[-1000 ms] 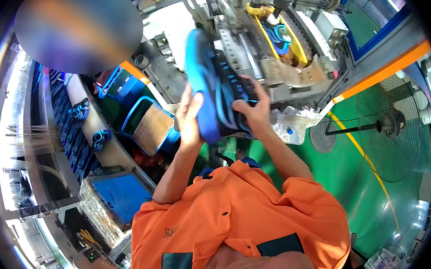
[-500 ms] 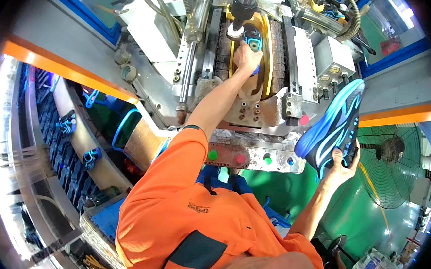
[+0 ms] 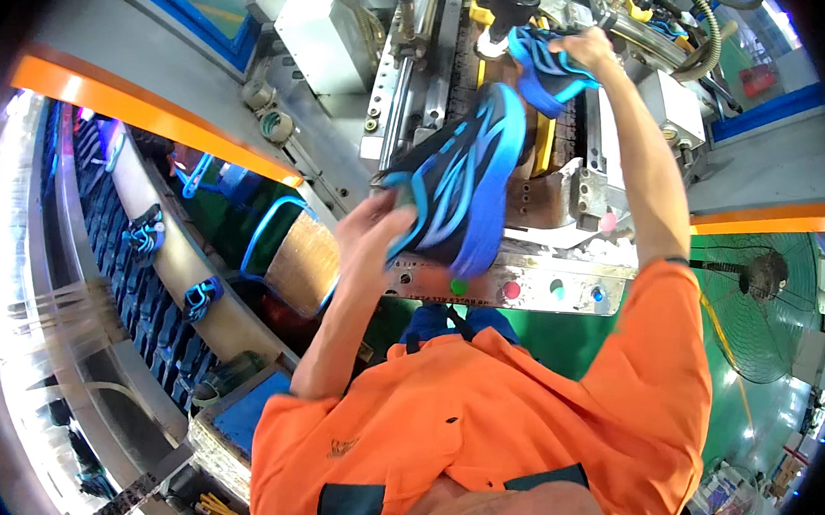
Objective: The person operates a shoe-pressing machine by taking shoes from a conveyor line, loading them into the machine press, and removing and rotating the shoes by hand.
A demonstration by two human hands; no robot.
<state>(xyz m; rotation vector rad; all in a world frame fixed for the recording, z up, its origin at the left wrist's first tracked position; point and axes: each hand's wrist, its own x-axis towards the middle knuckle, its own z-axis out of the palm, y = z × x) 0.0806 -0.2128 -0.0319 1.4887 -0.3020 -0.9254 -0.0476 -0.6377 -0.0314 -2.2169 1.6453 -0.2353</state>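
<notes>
My left hand (image 3: 373, 227) is closed round the collar end of a blue and black sports shoe (image 3: 479, 181). That shoe is raised in front of the press (image 3: 541, 195), toe pointing away and sole side to the right, a little blurred. My right hand (image 3: 586, 49) grips a second blue and black shoe (image 3: 548, 75) by its collar. This one is tilted over the press bed, beside the dark vertical ram (image 3: 515, 4) with its white tip. Part of the press bed is hidden behind the two shoes.
Push buttons (image 3: 512, 290) line the panel at the press front. On the left, a curved conveyor (image 3: 164, 233) carries several shoes. An orange-edged frame (image 3: 156, 124) flanks the machine. A caged fan (image 3: 761, 279) stands at right; a wooden-seated chair (image 3: 291, 264) is left of the panel.
My left hand has lifted its shoe out of the press and drawn it back toward me. My right hand has swung the other shoe from the right side up over the press bed.
</notes>
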